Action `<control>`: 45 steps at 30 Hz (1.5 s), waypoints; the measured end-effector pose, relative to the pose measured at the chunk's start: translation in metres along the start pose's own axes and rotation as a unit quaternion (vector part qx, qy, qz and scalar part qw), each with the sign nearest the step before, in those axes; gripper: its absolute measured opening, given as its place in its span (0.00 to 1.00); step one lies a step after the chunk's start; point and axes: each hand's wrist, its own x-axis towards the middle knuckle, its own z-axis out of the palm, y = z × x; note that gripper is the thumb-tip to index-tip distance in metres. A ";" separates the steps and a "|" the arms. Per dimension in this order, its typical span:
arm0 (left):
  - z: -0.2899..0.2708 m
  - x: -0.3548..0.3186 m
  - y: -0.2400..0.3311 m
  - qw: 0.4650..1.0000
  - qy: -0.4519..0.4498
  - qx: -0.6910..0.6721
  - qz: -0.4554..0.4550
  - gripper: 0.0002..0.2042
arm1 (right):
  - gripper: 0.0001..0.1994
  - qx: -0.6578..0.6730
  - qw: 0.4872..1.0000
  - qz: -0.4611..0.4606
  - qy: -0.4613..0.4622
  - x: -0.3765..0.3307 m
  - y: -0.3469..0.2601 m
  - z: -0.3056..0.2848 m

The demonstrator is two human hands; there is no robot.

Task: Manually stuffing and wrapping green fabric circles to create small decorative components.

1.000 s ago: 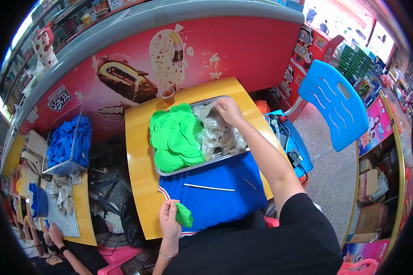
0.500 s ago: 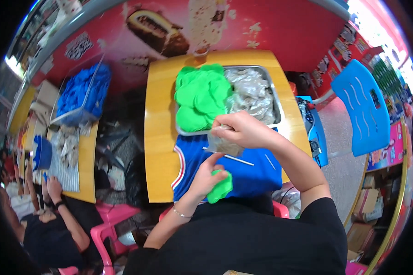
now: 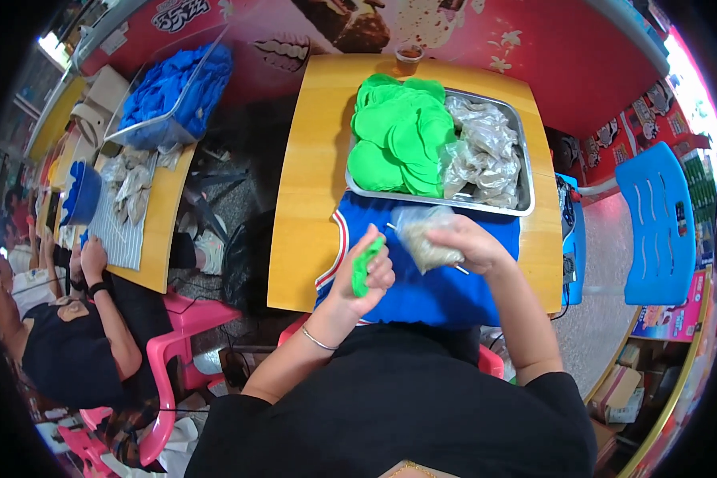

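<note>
Left hand [image 3: 366, 275] closed around a folded green fabric piece [image 3: 362, 267], pinched upright between thumb and fingers, above the blue cloth [image 3: 422, 291] spread over the near edge of the yellow table [image 3: 311, 175]. Right hand [image 3: 470, 243] wrapped around a small clear plastic bag [image 3: 424, 235] of pale grey-brown filling, held just beside the green piece, over the same blue cloth; a thin white stick [image 3: 460, 270] peeking out below the fingers. Farther back on the table, a rectangular metal tray [image 3: 526, 187]: stack of round green fabric pieces [image 3: 394, 135] in its left half, heap of more clear filled bags [image 3: 486, 151] in its right half. Beyond the tray, a small cup [image 3: 409, 53] at the table's far edge, against a red wall panel [image 3: 534, 40] with a large picture of a chocolate-coated treat. To the right, a blue plastic chair [image 3: 657, 219]. To the left, a second table with a clear bin of blue fabric pieces [image 3: 175, 92], a blue bowl [image 3: 80, 195] and a striped mat, another person's hands [image 3: 88, 259] at its near end; pink chair [image 3: 175, 334] beneath.
</note>
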 end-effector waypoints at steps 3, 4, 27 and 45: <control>-0.006 -0.002 0.006 0.999 0.013 -0.038 0.018 0.17 | 0.16 0.423 0.901 0.093 -0.015 -0.004 0.036 0.003; -0.008 -0.004 0.008 0.999 -0.016 -0.045 0.020 0.19 | 0.14 0.446 0.882 0.116 -0.101 -0.006 0.050 0.007; 0.020 -0.017 -0.009 0.909 0.029 0.403 0.098 0.10 | 0.15 0.168 0.966 -0.106 0.164 -0.002 0.063 0.036; 0.006 -0.031 0.005 0.890 0.072 0.435 0.118 0.08 | 0.15 0.260 0.960 0.003 0.105 -0.015 0.058 0.059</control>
